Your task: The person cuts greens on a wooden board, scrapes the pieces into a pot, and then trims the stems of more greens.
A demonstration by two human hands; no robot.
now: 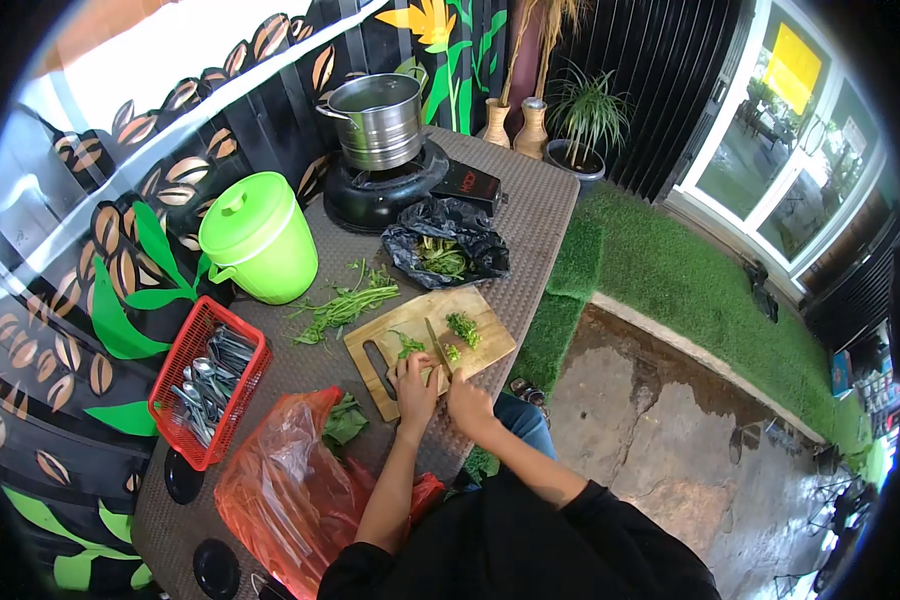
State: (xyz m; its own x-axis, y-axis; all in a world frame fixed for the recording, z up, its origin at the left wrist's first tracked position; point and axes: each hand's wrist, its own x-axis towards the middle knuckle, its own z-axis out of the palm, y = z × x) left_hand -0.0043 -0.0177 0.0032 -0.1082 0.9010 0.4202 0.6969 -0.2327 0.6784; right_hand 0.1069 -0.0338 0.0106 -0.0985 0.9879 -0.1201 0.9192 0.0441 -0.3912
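Note:
My right hand (pixel 469 404) is closed around the handle of a knife (pixel 433 336), whose blade points away from me over a wooden cutting board (pixel 492 346). To its left, my left hand (pixel 415 393) has its fingers bent and pressed down on green stalks on the board. Leafy ends of the greens (pixel 409 345) stick out beyond its fingertips. Small piles of chopped greens (pixel 463 326) lie on the right side of the blade. Loose leafy stalks (pixel 345 305) rest on the table just past the board.
Beyond the board sits a black plastic bag (pixel 400 252) with greens inside. A steel pot (pixel 375 130) stands on a black portable stove (pixel 345 200). At left are a lime-green lidded bucket (pixel 260 240), a red basket (pixel 180 385) of cutlery and an orange plastic bag (pixel 285 480).

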